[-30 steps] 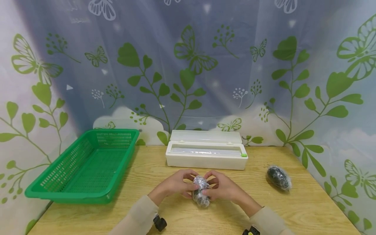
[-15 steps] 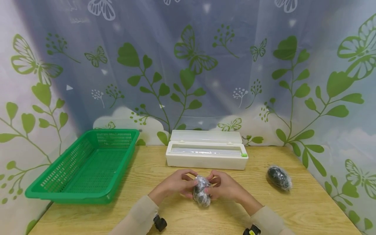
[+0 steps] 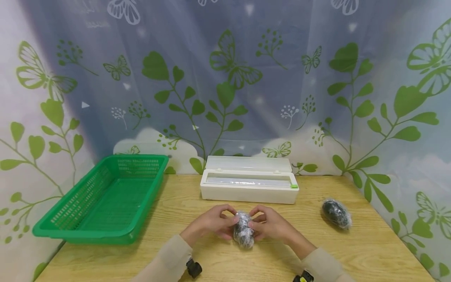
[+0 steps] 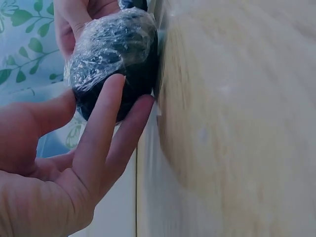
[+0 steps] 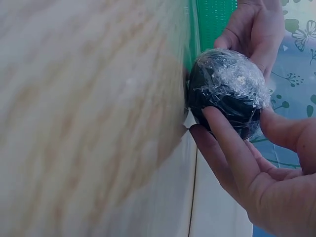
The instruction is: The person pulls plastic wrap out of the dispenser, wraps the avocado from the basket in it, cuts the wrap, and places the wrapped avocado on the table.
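Note:
Between my two hands, near the front of the table in the head view, is a dark oval object [image 3: 244, 235] wrapped in crinkled clear cling film. My left hand [image 3: 212, 221] holds its left side, thumb over the top and fingers low along the side. On the opposite side my right hand [image 3: 269, 224] holds it likewise between thumb and fingers. Both wrist views show the film bunched and shiny on top of the wrapped object [image 4: 116, 47], with smoother dark surface lower down. It sits right at the wooden table top [image 5: 98, 108].
A white cling film dispenser box [image 3: 248, 194] stands behind my hands, its lid raised and a film roll inside. To the left is a green plastic basket [image 3: 132, 231]. A second film-wrapped dark oval object [image 3: 336, 214] lies at the right. A patterned curtain hangs behind.
Both hands stay around the wrapped object, with small shifts of thumbs and fingers on the film. The right thumb has moved slightly up. Basket, box and second wrapped object stay put.

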`<state>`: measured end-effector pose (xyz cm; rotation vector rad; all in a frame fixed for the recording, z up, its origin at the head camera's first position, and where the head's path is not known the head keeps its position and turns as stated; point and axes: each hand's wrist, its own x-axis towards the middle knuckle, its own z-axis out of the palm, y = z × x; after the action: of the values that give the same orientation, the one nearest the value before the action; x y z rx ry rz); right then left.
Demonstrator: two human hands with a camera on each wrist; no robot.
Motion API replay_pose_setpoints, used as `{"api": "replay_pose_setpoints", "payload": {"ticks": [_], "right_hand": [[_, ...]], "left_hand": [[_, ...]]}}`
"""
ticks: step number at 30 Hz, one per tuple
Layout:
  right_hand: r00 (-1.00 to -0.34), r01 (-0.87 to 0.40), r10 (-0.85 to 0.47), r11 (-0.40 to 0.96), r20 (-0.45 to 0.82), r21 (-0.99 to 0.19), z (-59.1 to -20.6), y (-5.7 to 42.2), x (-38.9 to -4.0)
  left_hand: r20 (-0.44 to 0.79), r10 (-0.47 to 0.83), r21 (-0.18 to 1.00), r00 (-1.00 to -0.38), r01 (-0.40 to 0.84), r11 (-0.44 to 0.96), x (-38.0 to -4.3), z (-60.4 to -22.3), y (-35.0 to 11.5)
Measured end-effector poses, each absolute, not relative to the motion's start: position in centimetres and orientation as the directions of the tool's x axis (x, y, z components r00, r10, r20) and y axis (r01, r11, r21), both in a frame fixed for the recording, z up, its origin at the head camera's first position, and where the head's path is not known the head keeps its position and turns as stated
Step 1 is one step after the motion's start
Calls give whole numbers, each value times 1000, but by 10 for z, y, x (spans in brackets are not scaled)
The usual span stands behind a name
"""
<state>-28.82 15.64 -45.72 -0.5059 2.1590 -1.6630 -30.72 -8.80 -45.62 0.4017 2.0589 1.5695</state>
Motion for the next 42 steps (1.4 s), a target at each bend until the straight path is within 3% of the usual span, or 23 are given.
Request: {"api": "replay_pose_setpoints", "payload": {"ticks": [14, 25, 32, 42], "right_hand": [[-877, -21, -465, 294, -124, -956, -441, 176, -292], [-918, -47, -386, 332, -90, -942, -444, 186, -311], [-915, -12, -383, 331, -122, -944, -443, 189, -318], [-913, 9, -373, 388, -165, -922, -430, 208, -315]], "left_hand": [[-185, 487, 962, -853, -56, 267, -308, -455, -59], [-165, 412, 952, -896, -36, 302, -333, -454, -32], [-190, 393, 952, -900, -71, 297, -339, -455, -27], [-134, 399, 948, -907, 0, 317, -331, -444, -34]]}}
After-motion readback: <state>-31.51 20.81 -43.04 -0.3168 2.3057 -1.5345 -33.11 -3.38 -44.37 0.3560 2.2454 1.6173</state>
